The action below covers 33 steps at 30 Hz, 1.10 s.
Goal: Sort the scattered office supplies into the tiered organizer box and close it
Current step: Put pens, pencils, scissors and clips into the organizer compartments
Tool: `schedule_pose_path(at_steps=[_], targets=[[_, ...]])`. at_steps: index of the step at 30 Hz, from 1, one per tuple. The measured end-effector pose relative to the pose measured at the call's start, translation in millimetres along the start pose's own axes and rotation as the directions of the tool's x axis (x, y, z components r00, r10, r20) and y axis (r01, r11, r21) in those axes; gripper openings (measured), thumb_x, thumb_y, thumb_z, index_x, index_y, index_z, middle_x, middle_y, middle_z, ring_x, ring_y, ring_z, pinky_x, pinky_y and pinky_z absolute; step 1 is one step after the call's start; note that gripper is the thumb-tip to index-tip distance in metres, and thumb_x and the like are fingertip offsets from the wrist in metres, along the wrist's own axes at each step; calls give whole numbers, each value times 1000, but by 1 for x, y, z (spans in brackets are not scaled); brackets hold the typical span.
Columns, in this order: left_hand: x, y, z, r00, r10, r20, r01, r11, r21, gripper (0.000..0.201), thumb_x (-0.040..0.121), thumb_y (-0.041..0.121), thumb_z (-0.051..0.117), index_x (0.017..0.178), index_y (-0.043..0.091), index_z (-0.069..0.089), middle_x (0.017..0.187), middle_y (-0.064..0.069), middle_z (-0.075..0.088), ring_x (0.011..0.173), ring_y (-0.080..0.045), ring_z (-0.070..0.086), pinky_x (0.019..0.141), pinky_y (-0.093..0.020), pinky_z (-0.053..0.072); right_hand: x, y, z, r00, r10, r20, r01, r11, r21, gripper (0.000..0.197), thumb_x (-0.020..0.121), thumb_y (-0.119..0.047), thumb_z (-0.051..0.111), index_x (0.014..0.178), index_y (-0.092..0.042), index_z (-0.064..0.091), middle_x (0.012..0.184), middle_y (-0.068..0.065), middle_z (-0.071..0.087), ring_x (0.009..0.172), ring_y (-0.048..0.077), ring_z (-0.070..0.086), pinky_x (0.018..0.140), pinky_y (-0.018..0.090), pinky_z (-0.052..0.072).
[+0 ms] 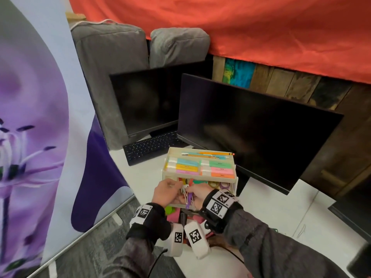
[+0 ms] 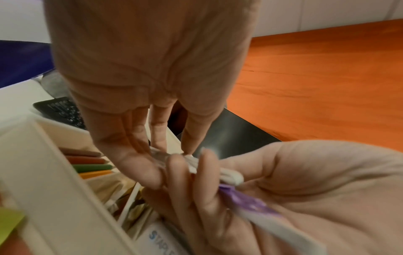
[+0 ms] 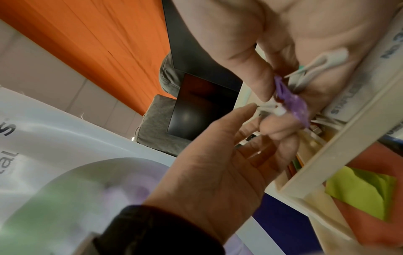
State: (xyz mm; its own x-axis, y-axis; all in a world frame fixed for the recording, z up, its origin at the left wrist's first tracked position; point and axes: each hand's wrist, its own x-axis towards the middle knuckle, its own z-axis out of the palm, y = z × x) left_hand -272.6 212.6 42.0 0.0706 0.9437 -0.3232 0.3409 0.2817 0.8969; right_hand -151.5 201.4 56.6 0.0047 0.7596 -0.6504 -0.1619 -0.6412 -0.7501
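Note:
The cream tiered organizer box [image 1: 220, 177] [image 2: 43, 172] [image 3: 340, 138] stands open on the white table, with pencils [image 1: 208, 155] in its top tray and coloured highlighters [image 1: 184, 167] in the tray below. Both hands hover over its lowest tier. My right hand [image 1: 197, 194] [image 2: 283, 189] [image 3: 257, 82] grips a bunch of clips, purple ones [image 1: 189, 198] [image 2: 246, 200] [image 3: 292, 103] and white ones [image 3: 327, 57]. My left hand [image 1: 166, 192] [image 2: 165, 155] [image 3: 250, 112] pinches one white clip [image 1: 185, 186] [image 2: 191, 162] [image 3: 272, 108] at the end of that bunch.
Two dark monitors [image 1: 251, 127] and a black keyboard [image 1: 152, 147] stand right behind the box. A flower banner [image 1: 40, 137] walls off the left. Green and pink sticky notes [image 1: 172, 210] [image 3: 359, 189] lie in front of the box. A staples box [image 2: 161, 238] [image 3: 348, 96] sits in the lowest tier.

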Motion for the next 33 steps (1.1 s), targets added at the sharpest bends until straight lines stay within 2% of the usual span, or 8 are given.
schedule_pose_path(at_steps=[4, 8, 11, 15, 19, 24, 30, 33], targets=[[5, 2, 1, 998, 51, -23, -48, 990, 135, 11, 89, 24, 60, 82, 14, 60, 71, -4, 64, 56, -15, 59, 68, -31, 56, 10, 7, 1, 1000, 1, 10, -1, 1000, -31, 18, 88, 5, 52, 76, -8, 55, 107, 28, 59, 111, 40, 57, 97, 50, 46], [8, 2, -1, 997, 72, 2, -72, 983, 168, 12, 87, 26, 62, 77, 20, 62, 79, -2, 64, 72, -20, 60, 81, -38, 53, 7, -1, 1, 1000, 23, 15, -20, 986, -163, 20, 89, -4, 55, 74, -17, 52, 84, 3, 57, 118, 32, 55, 92, 35, 50], [13, 2, -2, 998, 57, 18, -59, 987, 148, 15, 87, 26, 62, 73, 22, 62, 74, 0, 64, 71, -19, 60, 84, -41, 53, 5, -8, -2, 1000, -1, 7, 2, 983, -182, 18, 89, -7, 55, 75, -18, 52, 81, 1, 55, 107, 29, 60, 95, 36, 49], [21, -1, -3, 998, 60, 22, -63, 985, 162, 16, 88, 25, 62, 72, 22, 62, 75, -3, 64, 74, -23, 59, 85, -44, 53, 11, -10, -2, 998, 27, 60, -26, 1000, -5, 15, 92, -1, 48, 80, -8, 53, 82, 10, 56, 75, 22, 58, 90, 41, 50], [24, 2, -3, 997, 75, -7, -72, 979, 192, 9, 88, 23, 61, 83, 17, 67, 94, -8, 69, 90, -24, 64, 88, -35, 50, 6, -14, -1, 997, 30, 66, -37, 994, 105, 17, 95, 2, 39, 106, -2, 51, 83, 16, 55, 73, 27, 59, 77, 41, 51], [25, 1, -3, 1000, -21, 15, 20, 997, 78, 16, 86, 3, 59, 102, 0, 63, 84, -10, 65, 53, -7, 66, 59, -24, 58, -4, -19, 0, 1000, 4, 15, -5, 998, 62, 29, 94, 7, 27, 92, -10, 50, 81, 13, 58, 68, 26, 61, 57, 33, 51], [26, 7, -5, 999, -28, -32, 33, 986, 164, 26, 86, 0, 50, 107, 5, 64, 95, -10, 65, 70, -14, 63, 59, -13, 52, -7, -20, 3, 1000, -10, -12, 11, 999, 47, 28, 94, 9, 29, 91, -9, 49, 83, 12, 56, 69, 23, 58, 77, 36, 49], [24, 8, -4, 999, -36, -39, 43, 982, 184, 29, 82, 2, 53, 108, 7, 65, 106, -13, 68, 98, -26, 64, 85, -29, 54, -11, -19, 6, 1000, -2, -29, 3, 999, 38, 25, 93, 10, 31, 97, -7, 49, 86, 13, 57, 76, 25, 61, 78, 36, 50]])
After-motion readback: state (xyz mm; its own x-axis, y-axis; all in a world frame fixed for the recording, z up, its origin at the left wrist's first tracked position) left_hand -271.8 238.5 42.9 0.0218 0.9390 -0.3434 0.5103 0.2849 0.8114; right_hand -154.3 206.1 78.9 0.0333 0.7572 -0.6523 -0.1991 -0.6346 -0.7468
